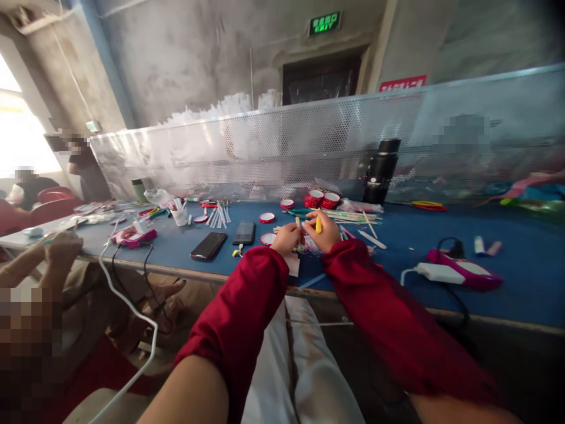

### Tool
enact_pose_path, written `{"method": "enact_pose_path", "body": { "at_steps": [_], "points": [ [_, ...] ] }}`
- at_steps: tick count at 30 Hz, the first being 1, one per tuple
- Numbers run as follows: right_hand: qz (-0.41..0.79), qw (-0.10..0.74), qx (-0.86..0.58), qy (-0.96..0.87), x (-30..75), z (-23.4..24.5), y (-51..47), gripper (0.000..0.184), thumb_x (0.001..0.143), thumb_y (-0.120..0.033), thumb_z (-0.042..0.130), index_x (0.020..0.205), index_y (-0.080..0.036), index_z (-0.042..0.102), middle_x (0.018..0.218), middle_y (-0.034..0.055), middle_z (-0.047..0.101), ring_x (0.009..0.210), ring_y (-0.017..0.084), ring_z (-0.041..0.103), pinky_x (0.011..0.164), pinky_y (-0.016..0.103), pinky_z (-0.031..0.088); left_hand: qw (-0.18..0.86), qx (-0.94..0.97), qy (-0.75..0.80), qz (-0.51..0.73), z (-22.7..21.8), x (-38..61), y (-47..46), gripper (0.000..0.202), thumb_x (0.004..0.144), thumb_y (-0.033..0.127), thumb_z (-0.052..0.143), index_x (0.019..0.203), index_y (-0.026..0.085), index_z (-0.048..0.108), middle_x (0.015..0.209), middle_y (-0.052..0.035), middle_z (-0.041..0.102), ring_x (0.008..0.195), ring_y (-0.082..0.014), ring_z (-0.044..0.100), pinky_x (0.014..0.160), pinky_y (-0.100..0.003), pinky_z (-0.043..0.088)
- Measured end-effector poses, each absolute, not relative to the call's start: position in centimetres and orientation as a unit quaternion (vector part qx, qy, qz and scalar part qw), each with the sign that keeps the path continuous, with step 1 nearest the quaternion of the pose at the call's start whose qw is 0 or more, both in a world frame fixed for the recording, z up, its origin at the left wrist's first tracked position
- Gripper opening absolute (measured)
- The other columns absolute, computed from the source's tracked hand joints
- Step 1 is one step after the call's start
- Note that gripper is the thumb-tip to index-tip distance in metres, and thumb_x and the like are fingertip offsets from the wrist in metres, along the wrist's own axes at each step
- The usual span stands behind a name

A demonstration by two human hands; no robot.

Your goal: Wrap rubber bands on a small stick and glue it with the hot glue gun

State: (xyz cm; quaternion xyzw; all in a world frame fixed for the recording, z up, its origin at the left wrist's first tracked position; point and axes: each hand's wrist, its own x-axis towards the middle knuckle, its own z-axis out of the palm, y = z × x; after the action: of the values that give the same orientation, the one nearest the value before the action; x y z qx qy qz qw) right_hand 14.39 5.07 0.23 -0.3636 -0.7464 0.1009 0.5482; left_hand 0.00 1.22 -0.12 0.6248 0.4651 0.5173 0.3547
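Close together over the near edge of the blue table, both hands work in front of me. My right hand is closed on a small tool with a yellow handle; the tip is too small to make out. Between the fingers of my left hand a small pale yellowish stick-like piece shows. Thin coloured scraps lie under and between the hands. A pale flat piece lies just below the left hand, and a red-rimmed round lid is beside it.
Two phones lie to the left. Red-rimmed round tins and a black bottle stand behind. A purple-and-white power strip lies at right. At far left, a co-worker's hands hover near the table edge. A perforated panel closes off the back.
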Motion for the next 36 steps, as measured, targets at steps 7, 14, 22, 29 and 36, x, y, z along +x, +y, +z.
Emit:
{"method": "enact_pose_path", "body": {
  "at_steps": [7, 14, 22, 29, 36],
  "points": [
    [0.156, 0.554, -0.346, -0.741, 14.1, -0.1, 5.4, 0.025, 0.074, -0.034, 0.068, 0.096, -0.027, 0.057, 0.08, 0.0002, 0.076, 0.079, 0.024, 0.073, 0.075, 0.037, 0.056, 0.435, 0.587, 0.439, 0.523, 0.7, 0.4, 0.6, 0.016, 0.088, 0.015, 0.053, 0.072, 0.016, 0.05, 0.054, 0.0033, 0.054, 0.042, -0.0064, 0.04, 0.048, -0.021, 0.03],
    [0.176, 0.55, -0.335, -0.745, 14.0, -0.2, 6.0, 0.024, 0.075, -0.032, 0.067, 0.097, -0.028, 0.057, 0.086, -0.0003, 0.078, 0.084, 0.023, 0.074, 0.077, 0.037, 0.058, 0.432, 0.593, 0.444, 0.514, 0.7, 0.3, 0.5, 0.016, 0.087, 0.016, 0.052, 0.072, 0.015, 0.055, 0.055, 0.0021, 0.056, 0.043, -0.0072, 0.042, 0.049, -0.022, 0.031],
    [0.241, 0.561, -0.353, -0.709, 13.9, 0.2, 5.7, 0.03, 0.07, -0.043, 0.074, 0.089, -0.026, 0.058, 0.076, 0.0019, 0.077, 0.068, 0.024, 0.074, 0.065, 0.036, 0.059, 0.389, 0.609, 0.458, 0.518, -0.2, 0.1, 1.3, 0.024, 0.091, 0.022, 0.053, 0.071, 0.013, 0.062, 0.062, -0.0019, 0.064, 0.047, -0.0072, 0.047, 0.051, -0.021, 0.036],
    [0.254, 0.576, -0.361, -0.688, 14.2, 0.1, 6.0, 0.043, 0.064, -0.057, 0.079, 0.084, -0.025, 0.058, 0.07, 0.0027, 0.076, 0.065, 0.025, 0.074, 0.063, 0.036, 0.058, 0.35, 0.631, 0.474, 0.504, -1.8, -0.3, 2.5, 0.027, 0.092, 0.032, 0.057, 0.077, 0.013, 0.068, 0.061, 0.0008, 0.059, 0.051, -0.0075, 0.048, 0.055, -0.021, 0.038],
    [0.268, 0.576, -0.355, -0.686, 14.2, 0.5, 6.0, 0.047, 0.061, -0.062, 0.081, 0.081, -0.025, 0.058, 0.067, 0.0035, 0.075, 0.063, 0.027, 0.073, 0.063, 0.039, 0.059, 0.323, 0.646, 0.489, 0.489, -1.9, -0.1, 2.5, 0.023, 0.092, 0.027, 0.055, 0.08, 0.013, 0.07, 0.062, 0.0004, 0.06, 0.053, -0.0091, 0.05, 0.056, -0.022, 0.04]
  ]
}}
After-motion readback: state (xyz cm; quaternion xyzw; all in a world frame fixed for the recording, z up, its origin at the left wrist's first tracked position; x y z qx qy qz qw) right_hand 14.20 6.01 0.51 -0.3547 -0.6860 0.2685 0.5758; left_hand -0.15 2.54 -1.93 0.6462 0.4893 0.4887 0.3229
